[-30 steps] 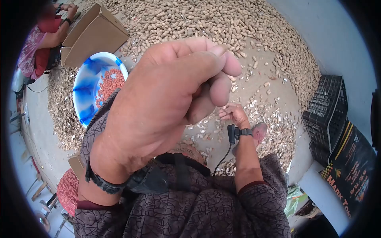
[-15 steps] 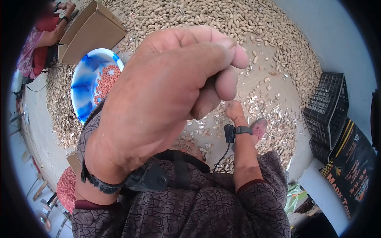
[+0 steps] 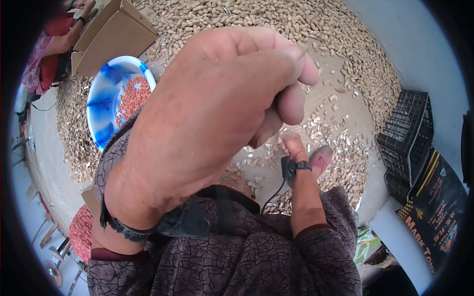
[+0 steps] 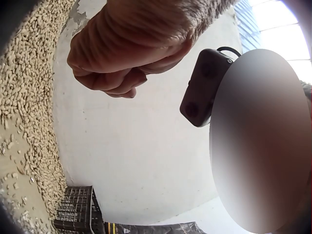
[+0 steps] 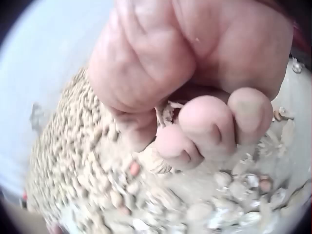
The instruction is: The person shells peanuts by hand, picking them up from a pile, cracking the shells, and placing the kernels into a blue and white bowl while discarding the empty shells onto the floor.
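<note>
Raised close before the head camera, my left hand (image 3: 212, 103) has its fingers curled in and its thumb laid against the index finger. In the left wrist view the same hand (image 4: 131, 44) appears as a loose fist, with nothing showing between the fingers. Low over the shell-strewn floor is my right hand (image 3: 293, 143). Its curled fingers (image 5: 207, 124) and thumb pinch a pale peanut (image 5: 157, 162) in its shell, seen in the right wrist view. Bits of broken shell (image 5: 170, 112) show inside the palm.
A large heap of unshelled peanuts (image 3: 247, 17) spreads at the back. To the left stand a blue-and-white basin (image 3: 101, 93) with red kernels (image 3: 133, 96) and a cardboard box (image 3: 118, 37). Another person (image 3: 57, 42) sits beyond. A black crate (image 3: 402, 123) is at right.
My left hand has drifted slightly up and right in the head view. The right hand's fingers, spread a second ago, have curled in.
</note>
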Available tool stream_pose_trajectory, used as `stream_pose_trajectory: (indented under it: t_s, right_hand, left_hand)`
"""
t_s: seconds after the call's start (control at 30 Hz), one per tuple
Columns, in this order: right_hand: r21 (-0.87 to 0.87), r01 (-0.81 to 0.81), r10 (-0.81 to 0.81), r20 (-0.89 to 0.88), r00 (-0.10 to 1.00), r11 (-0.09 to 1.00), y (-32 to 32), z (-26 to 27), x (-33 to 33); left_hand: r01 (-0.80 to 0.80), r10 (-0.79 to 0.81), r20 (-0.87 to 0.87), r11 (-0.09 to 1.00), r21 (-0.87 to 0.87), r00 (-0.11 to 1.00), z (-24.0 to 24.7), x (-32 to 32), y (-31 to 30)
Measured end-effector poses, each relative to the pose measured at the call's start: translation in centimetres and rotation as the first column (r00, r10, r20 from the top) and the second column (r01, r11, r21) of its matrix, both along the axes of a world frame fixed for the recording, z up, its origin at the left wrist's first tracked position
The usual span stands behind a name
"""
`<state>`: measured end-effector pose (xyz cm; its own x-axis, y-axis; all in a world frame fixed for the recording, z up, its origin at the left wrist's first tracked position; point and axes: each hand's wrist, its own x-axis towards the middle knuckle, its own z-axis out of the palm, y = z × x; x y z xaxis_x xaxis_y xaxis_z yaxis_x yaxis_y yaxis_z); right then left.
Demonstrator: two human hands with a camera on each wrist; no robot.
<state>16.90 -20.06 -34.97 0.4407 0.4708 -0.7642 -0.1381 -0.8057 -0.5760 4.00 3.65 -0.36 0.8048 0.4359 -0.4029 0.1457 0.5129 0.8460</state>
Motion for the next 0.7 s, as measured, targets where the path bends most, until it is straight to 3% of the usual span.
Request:
stream_pose_trajectory:
  t_s: [0.03, 0.07, 0.1, 0.13, 0.2, 0.3, 0.33, 0.4, 0.43, 0.5, 0.53, 0.57, 0.6, 0.63, 0.7]
  right_hand:
    - [-0.071, 0.3, -0.306, -0.336, 0.891, 0.951, -0.2, 0.9, 0.9]
    - [-0.072, 0.3, -0.307, -0.334, 0.891, 0.951, -0.7, 0.9, 1.7]
    - [0.003, 0.432, -0.371, -0.509, 0.777, 0.902, -1.2, 1.0, 2.4]
    - [0.048, 0.564, -0.391, -0.671, 0.629, 0.824, -1.4, 0.8, 2.7]
    - [0.07, 0.592, -0.425, -0.628, 0.652, 0.803, -0.6, 1.4, 2.4]
    - [0.1, 0.64, -0.466, -0.6, 0.65, 0.762, 0.3, 1.4, 2.0]
    - [0.128, 0.633, -0.489, -0.526, 0.696, 0.763, 0.6, 1.2, 1.5]
    - [0.182, 0.59, -0.495, -0.385, 0.779, 0.786, 1.0, 0.7, 0.9]
    - [0.181, 0.592, -0.496, -0.388, 0.777, 0.785, 1.3, 0.3, 0.6]
    - [0.078, 0.232, -0.237, 0.055, 0.97, 0.969, 1.9, -0.6, -0.1]
    - [0.058, -0.059, 0.033, 0.376, 0.926, 0.997, 0.7, -4.5, -0.2]
    - [0.058, -0.059, 0.033, 0.374, 0.927, 0.997, 1.0, -4.3, -0.6]
    - [0.017, -0.099, 0.077, 0.505, 0.86, 0.995, 1.4, -4.1, -1.3]
    - [-0.029, -0.133, 0.122, 0.622, 0.773, 0.991, 1.7, -3.8, -1.7]
    - [-0.042, -0.185, 0.168, 0.651, 0.741, 0.982, 1.8, -3.7, -1.9]
  left_hand:
    - [0.0, 0.0, 0.001, 1.0, -0.003, 1.0, -0.1, 0.0, 0.0]
    - [0.031, -0.032, 0.006, 0.994, 0.105, 0.999, -0.1, -0.1, 0.1]
    - [0.061, -0.064, 0.006, 0.975, 0.212, 0.998, -0.2, -0.1, 0.1]
    - [0.061, -0.064, 0.007, 0.975, 0.211, 0.998, -0.1, 0.0, 0.1]
    - [-0.008, -0.001, -0.043, 0.981, -0.193, 0.999, 0.3, 0.3, 0.0]
    - [-0.045, 0.03, -0.088, 0.983, -0.177, 0.996, 0.4, 0.5, -0.2]
    - [-0.045, 0.029, -0.092, 0.983, -0.177, 0.995, 0.2, 0.5, -0.2]
    - [0.082, -0.075, -0.035, 0.957, 0.279, 0.997, -0.2, 0.4, 0.0]
    - [0.084, -0.077, -0.038, 0.956, 0.28, 0.996, 0.2, 0.7, -0.2]
    - [0.07, -0.063, -0.123, 0.996, 0.057, 0.99, 1.7, 1.7, -0.9]
    - [0.071, -0.064, -0.126, 0.996, 0.057, 0.99, 1.2, 1.5, -0.8]
    - [0.029, -0.032, -0.109, 0.999, -0.033, 0.994, 0.5, 1.2, -0.7]
    - [-0.013, 0.001, -0.095, 0.992, -0.123, 0.995, 0.1, 1.1, -0.6]
    - [-0.014, 0.001, -0.098, 0.992, -0.123, 0.995, 0.0, 1.1, -0.7]
    - [0.041, -0.036, -0.091, 0.998, 0.052, 0.995, 0.0, 1.2, -0.8]
